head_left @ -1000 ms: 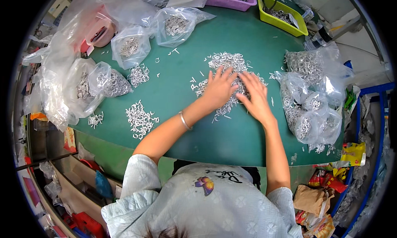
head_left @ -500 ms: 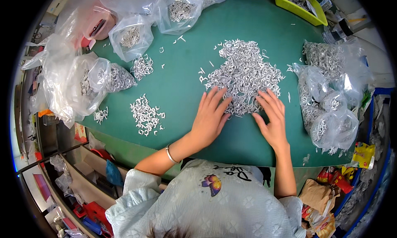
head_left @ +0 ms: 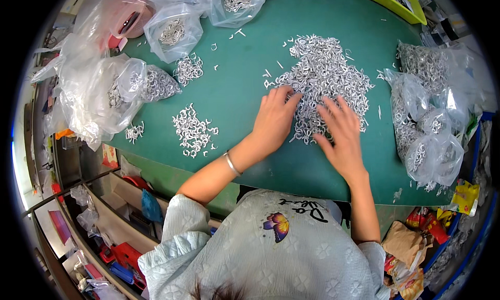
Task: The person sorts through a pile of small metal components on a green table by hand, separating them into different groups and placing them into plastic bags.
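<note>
A large heap of small silvery C-shaped metal pieces (head_left: pixel 328 65) lies on the green table. My left hand (head_left: pixel 274 117) is at the heap's left edge, its fingers curled in and their tips tucked down out of sight. Whatever is in those fingers cannot be made out. A metal bangle (head_left: pixel 232 163) circles the left wrist. My right hand (head_left: pixel 339 136) rests over the heap's lower right part with its fingers spread, touching the pieces and slightly blurred. Farther left lies a smaller pile of the same pieces (head_left: pixel 194 132).
Clear plastic bags of metal pieces (head_left: pixel 172 32) stand at the far left; more filled bags (head_left: pixel 424 117) line the right side. A yellow-green tray (head_left: pixel 396 2) is at the far right and a pink basket (head_left: pixel 134 20) at the far left. Open drawers (head_left: pixel 122 196) sit below left.
The view has shifted, and the table sits higher in it. My left hand's fingers have curled in from being stretched out. My right hand has moved farther onto the heap.
</note>
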`<action>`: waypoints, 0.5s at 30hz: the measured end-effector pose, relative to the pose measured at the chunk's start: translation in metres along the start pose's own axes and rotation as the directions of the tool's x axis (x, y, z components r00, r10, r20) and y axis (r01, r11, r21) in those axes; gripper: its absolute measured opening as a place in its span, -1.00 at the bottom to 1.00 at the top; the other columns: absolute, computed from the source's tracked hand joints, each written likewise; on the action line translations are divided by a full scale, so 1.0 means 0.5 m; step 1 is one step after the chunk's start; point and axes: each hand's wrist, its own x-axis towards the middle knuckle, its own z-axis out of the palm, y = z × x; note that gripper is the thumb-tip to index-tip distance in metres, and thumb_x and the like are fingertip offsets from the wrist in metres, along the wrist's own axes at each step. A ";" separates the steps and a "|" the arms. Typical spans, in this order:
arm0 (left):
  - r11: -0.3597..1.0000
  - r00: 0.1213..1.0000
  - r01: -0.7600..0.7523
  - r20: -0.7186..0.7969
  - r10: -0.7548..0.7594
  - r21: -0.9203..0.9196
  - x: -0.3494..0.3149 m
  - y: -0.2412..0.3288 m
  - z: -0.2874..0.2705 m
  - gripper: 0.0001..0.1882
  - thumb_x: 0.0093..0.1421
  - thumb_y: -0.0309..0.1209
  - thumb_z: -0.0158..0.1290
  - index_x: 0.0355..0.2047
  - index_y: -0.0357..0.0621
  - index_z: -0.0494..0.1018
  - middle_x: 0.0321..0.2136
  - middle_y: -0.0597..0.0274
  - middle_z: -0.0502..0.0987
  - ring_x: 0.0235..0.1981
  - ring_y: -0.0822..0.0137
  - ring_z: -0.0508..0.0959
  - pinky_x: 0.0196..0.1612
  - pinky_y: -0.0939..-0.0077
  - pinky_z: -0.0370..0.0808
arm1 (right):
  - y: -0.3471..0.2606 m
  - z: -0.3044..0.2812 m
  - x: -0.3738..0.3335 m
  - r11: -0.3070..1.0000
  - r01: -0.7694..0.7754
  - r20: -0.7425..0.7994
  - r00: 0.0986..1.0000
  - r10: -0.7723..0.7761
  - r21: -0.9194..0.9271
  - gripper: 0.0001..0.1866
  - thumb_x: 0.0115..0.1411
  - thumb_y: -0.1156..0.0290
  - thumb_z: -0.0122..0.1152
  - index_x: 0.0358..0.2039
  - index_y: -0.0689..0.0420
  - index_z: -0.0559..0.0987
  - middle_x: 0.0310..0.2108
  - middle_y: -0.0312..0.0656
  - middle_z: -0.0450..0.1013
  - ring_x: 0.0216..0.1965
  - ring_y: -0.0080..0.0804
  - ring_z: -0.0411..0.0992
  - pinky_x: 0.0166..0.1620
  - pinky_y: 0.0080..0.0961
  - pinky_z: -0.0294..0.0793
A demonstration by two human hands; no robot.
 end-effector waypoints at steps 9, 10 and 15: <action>0.997 0.992 -0.074 0.100 0.073 0.009 -0.019 -0.008 -0.039 -0.76 0.10 -0.53 0.10 -0.18 -0.24 0.44 -0.20 0.07 0.43 -0.17 0.05 0.44 -0.10 0.26 0.39 | 0.039 -0.010 -0.084 0.993 -0.097 -0.063 0.994 0.092 -0.070 -0.67 0.06 0.47 0.29 -0.11 0.12 0.59 0.11 -0.17 0.39 0.25 -0.12 0.22 0.25 -0.05 0.03; 0.994 0.979 -0.107 0.175 0.101 0.026 -0.015 0.030 -0.077 -0.75 0.11 -0.52 0.10 -0.17 -0.25 0.44 -0.20 0.07 0.43 -0.16 0.05 0.44 -0.11 0.26 0.40 | 0.036 -0.008 -0.090 0.991 -0.121 -0.106 0.988 0.115 -0.055 -0.70 0.04 0.50 0.29 -0.15 0.14 0.60 0.10 -0.14 0.39 0.24 -0.10 0.23 0.23 -0.08 0.06; 0.638 0.530 -0.543 0.367 0.765 -0.546 -0.046 0.191 -0.310 -0.60 0.09 -0.34 0.02 -0.07 -0.25 0.46 -0.15 0.09 0.49 -0.17 0.16 0.53 -0.11 0.35 0.44 | 0.046 -0.002 -0.114 0.972 -0.155 -0.211 0.970 0.117 -0.174 -0.71 0.04 0.47 0.31 -0.16 0.09 0.60 0.11 -0.15 0.36 0.23 -0.06 0.23 0.19 -0.10 0.11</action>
